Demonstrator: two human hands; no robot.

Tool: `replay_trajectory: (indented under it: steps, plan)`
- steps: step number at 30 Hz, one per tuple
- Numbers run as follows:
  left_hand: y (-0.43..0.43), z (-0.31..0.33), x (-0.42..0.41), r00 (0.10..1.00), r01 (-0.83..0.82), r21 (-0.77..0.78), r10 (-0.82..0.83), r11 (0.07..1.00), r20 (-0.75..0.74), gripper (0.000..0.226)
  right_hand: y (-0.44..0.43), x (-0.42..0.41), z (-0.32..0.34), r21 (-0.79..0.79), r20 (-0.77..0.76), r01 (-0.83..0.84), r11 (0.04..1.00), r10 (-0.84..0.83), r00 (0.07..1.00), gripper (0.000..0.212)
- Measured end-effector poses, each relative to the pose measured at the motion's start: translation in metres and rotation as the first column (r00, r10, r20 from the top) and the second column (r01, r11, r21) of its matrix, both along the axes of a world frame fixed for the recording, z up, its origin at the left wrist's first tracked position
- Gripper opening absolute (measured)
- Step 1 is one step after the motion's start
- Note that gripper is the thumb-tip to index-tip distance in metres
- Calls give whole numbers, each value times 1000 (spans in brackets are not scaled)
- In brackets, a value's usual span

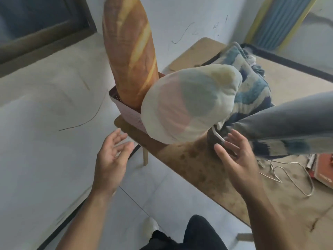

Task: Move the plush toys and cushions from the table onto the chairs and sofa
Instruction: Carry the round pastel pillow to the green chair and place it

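Note:
A pale round cushion (189, 103) with soft pink, blue and yellow patches lies on the wooden table (203, 170) near its left edge. A long baguette-shaped plush (129, 56) stands upright in a pink perforated basket (131, 114) behind it. A grey plush (292, 120) stretches in from the right over a blue-and-cream woven cushion (252, 83). My left hand (111, 156) hovers open, left of the table edge and below the round cushion. My right hand (236, 159) is open above the tabletop, just under the cushion's lower right side. Neither hand holds anything.
A light sofa (45, 123) fills the left side, beside a tiled floor (153, 195). A white cable (288, 175) loops over the table at right, next to red books (322, 168). A dark band with a white cord (216, 138) lies under the cushion. My dark trousers show at the bottom.

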State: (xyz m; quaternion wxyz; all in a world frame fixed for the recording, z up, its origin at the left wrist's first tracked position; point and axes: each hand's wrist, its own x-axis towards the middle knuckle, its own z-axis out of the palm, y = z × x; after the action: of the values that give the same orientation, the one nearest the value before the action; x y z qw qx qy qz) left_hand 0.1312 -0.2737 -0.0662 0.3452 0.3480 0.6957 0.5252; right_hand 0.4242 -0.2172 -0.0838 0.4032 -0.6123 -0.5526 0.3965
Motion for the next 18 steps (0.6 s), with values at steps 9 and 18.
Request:
replay_trajectory:
  steps: [9, 18]
  plan:
    - [144, -18, -41, 954, 267, -47, -271, 963, -129, 53, 85, -69, 4, -52, -30, 287, 957, -289, 957, 135]
    - [234, -50, -32, 843, 520, -6, -515, 854, -155, 79, 125, -129, -2, 1, -208, 468, 884, -458, 864, 131]
